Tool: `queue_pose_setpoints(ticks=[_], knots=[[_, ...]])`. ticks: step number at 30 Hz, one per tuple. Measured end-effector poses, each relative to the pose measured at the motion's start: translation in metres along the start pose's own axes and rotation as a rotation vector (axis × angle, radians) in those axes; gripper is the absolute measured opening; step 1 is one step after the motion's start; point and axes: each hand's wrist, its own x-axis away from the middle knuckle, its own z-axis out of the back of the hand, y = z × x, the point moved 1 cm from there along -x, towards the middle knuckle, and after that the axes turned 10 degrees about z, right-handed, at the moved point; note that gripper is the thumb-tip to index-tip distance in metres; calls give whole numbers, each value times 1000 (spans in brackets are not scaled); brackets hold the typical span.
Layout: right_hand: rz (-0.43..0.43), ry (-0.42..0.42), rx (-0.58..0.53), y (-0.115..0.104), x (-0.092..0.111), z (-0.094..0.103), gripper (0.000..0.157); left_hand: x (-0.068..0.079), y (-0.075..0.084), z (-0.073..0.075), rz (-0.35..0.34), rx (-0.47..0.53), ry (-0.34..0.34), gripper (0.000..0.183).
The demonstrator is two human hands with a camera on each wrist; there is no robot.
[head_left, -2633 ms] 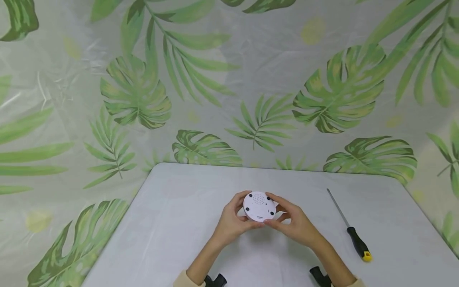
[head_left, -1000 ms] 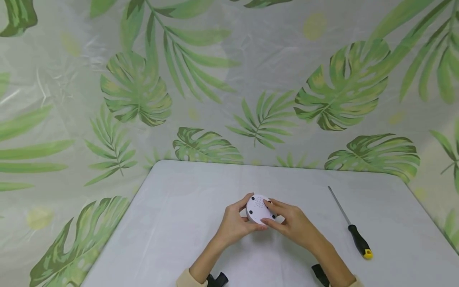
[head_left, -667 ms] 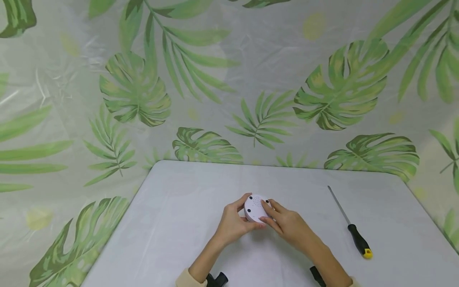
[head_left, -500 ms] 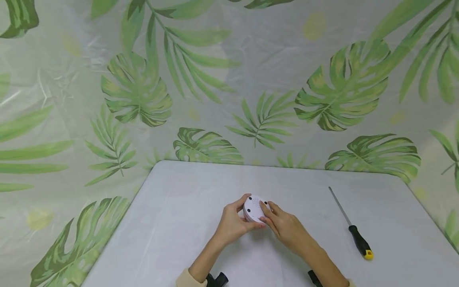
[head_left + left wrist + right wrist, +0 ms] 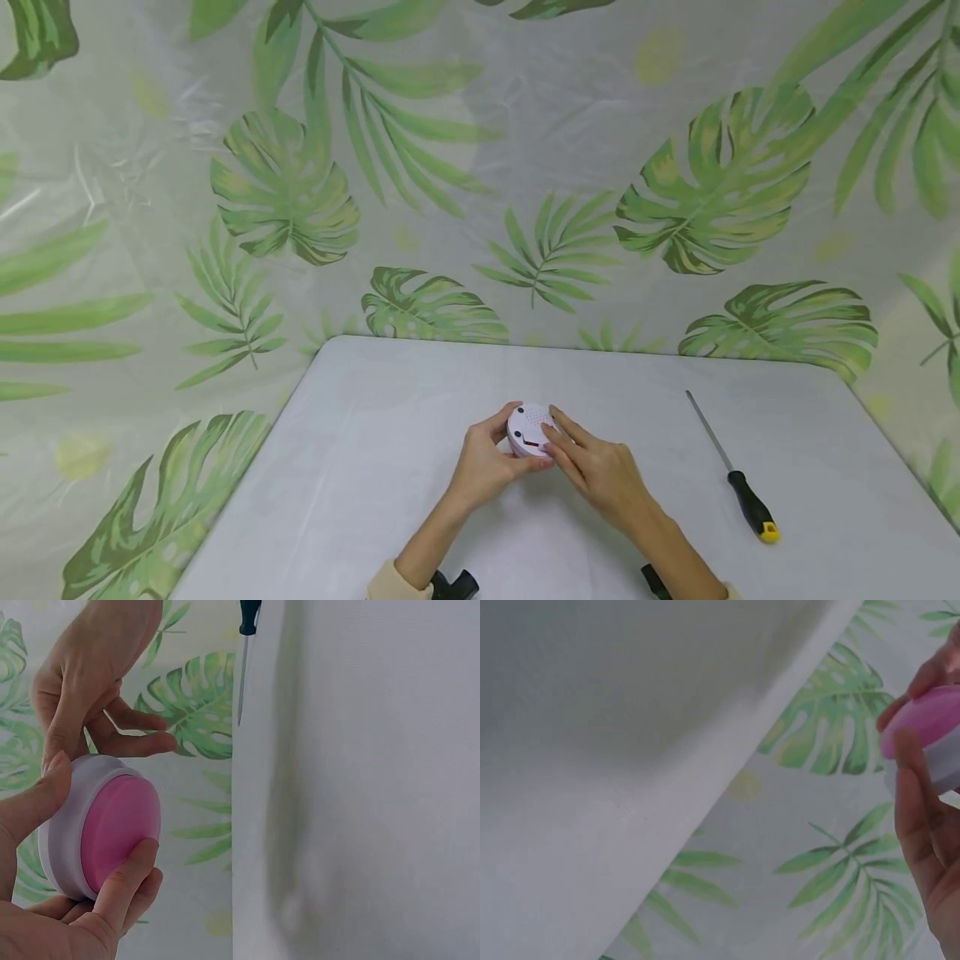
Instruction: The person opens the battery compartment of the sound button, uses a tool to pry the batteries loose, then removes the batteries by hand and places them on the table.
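Note:
A round white push button [image 5: 528,427] with a pink dome is held above the table, its underside toward the head camera. Speaker holes, black feet and a dark reddish slit show there. My left hand [image 5: 480,462] grips its left side, fingertips at the far rim and thumb at the near rim. In the left wrist view, the pink dome [image 5: 124,825] has a left-hand digit lying across it. My right hand [image 5: 603,479] holds the right side, thumb and fingertips on the underside and rim, covering part of it. Its other fingers [image 5: 142,739] are bent clear of the dome.
A screwdriver [image 5: 750,504] with a black and yellow handle lies on the white table [image 5: 390,400] to the right. Behind the table hangs a leaf-patterned sheet [image 5: 525,167]. Black wrist-worn parts [image 5: 455,586] show near the front edge.
My right hand has shifted from the button's rim onto its underside, and the fingers have moved across it. A dark reddish slit now shows there. The left hand keeps its grip.

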Motion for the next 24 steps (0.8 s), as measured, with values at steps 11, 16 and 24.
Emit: queue_pose_setpoints(ticks=[11,16,24], knots=[[-20,-9,-113,-1,5,-2,42,0,-5,6,12,-9,-11,90],[-60,22,-193,2,5,-3,26,-1,-5,8,27,-21,-22,91],[-56,28,-167,1,7,-8,26,-4,-12,8,41,-18,-33,88]])
